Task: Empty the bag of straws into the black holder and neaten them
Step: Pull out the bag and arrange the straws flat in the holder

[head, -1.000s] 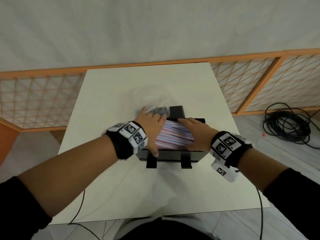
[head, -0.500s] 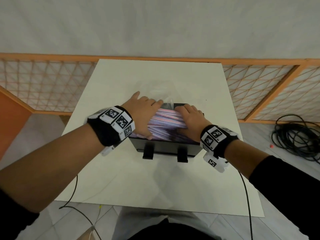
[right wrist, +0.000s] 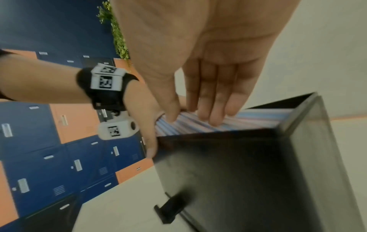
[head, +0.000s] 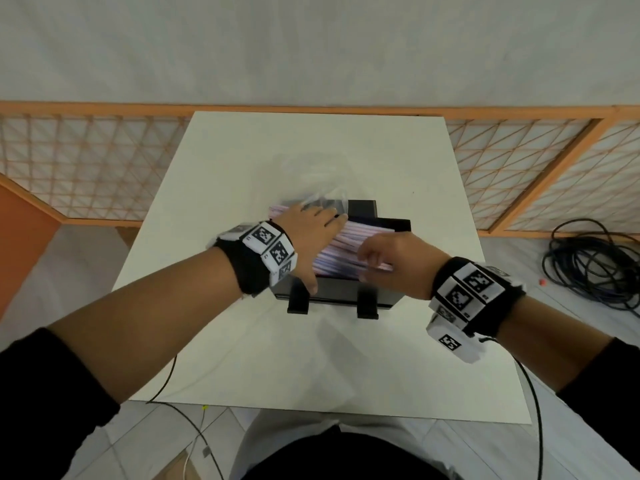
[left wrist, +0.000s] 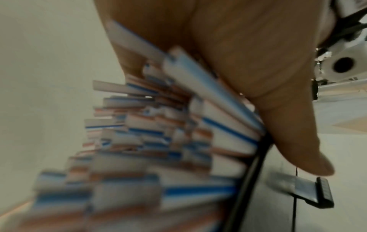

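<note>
Two hands in the shot, both mine, both on the straws (head: 346, 247). No brand or readable text anywhere, the only printing is the black-and-white square marker codes on my wristbands (head: 266, 244), and those aren't words. The lockers (right wrist: 49, 141) seen from my right wrist cam have little label plates, too blurry to read.

So the striped straws (white with blue and reddish lines) are heaped in the black holder (head: 346, 294), which sits around the middle of the white table (head: 242, 341), a bit toward the far edge. Their left ends stick out past the holder's left side, uneven, some further than others.

My left hand (head: 308, 233) lies flat over the left end of the pile, fingers fairly straight and reaching toward the far side, thumb (right wrist: 152, 146) down along the holder's near left corner. It isn't gripping anything, just pressing on top. My right hand (head: 391, 258) is over the right half of the pile, fingers (right wrist: 214, 97) straight and together, tips touching the top straws, thumb touching them too. Nothing pinched there either.

The clear plastic bag (head: 311, 181) is lying crumpled on the table right behind the holder, just past my left fingertips. Can't tell if they touch it.
</note>
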The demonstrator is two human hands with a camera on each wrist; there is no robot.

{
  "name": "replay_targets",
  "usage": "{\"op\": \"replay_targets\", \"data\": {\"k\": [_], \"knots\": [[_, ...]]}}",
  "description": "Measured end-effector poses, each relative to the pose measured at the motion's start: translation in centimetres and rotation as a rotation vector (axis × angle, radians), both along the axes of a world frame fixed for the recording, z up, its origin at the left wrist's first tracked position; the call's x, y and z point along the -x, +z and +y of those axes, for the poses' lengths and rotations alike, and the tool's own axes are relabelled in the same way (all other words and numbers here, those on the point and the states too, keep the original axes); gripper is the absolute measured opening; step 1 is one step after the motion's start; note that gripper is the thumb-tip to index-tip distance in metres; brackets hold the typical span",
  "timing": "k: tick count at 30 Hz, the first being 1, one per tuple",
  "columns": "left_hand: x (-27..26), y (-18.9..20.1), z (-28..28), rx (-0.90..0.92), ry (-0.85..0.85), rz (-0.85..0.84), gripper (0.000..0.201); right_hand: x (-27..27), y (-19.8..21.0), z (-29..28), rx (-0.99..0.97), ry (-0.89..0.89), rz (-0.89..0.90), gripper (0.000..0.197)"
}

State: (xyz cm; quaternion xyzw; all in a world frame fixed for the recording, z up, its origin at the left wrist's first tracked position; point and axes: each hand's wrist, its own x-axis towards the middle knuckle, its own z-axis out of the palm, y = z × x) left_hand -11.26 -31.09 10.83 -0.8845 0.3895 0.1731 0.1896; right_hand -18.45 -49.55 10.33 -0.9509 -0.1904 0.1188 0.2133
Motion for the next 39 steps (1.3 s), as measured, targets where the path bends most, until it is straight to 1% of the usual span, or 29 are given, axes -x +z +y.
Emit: {"op": "replay_targets", "data": {"k": [2,4,6,10,15,20,24,27,34,37,39], "knots": [[-0.6,0.5,0.4,0.026,0.003,0.080,0.130,0.7,-0.6,0.6,0.073,0.070,0.099,0.044],[-1.2,0.7,0.6,0.034,-0.010,0.100,0.129,0.8,-1.3,1.1,0.134,0.039,0.193,0.063],[-1.5,0.6,0.8,0.048,-0.018,0.110,0.131,0.4,-2.2,1.7,0.186,0.000,0.262,0.078],[-1.5,-0.1,1.0,0.051,-0.047,0.101,0.139,0.2,-3.2,2.7,0.247,-0.021,0.355,0.091],[-2.2,0.0,1.0,0.068,-0.060,0.129,0.141,-1.2,-3.2,3.3,0.183,-0.084,0.461,0.107],[-2.8,0.2,1.5,0.097,-0.061,0.168,0.138,-1.8,-3.6,4.1,0.175,-0.119,0.476,0.099],[-3.3,0.1,2.1,0.114,-0.065,0.210,0.136,-2.3,-3.4,4.2,0.077,-0.127,0.498,0.093],[-3.6,-0.2,2.4,0.125,-0.084,0.213,0.137,-2.7,-3.2,4.6,-0.019,-0.116,0.496,0.092],[-4.1,-0.4,3.2,0.125,-0.112,0.217,0.138,-3.3,-3.3,5.8,-0.111,-0.130,0.545,0.080],[-4.2,-0.3,3.6,0.133,-0.113,0.219,0.136,-3.7,-3.2,6.0,-0.195,-0.130,0.608,0.080],[-4.2,-0.3,3.7,0.140,-0.117,0.220,0.137,-4.0,-3.6,6.0,-0.224,-0.137,0.604,0.081]]}}
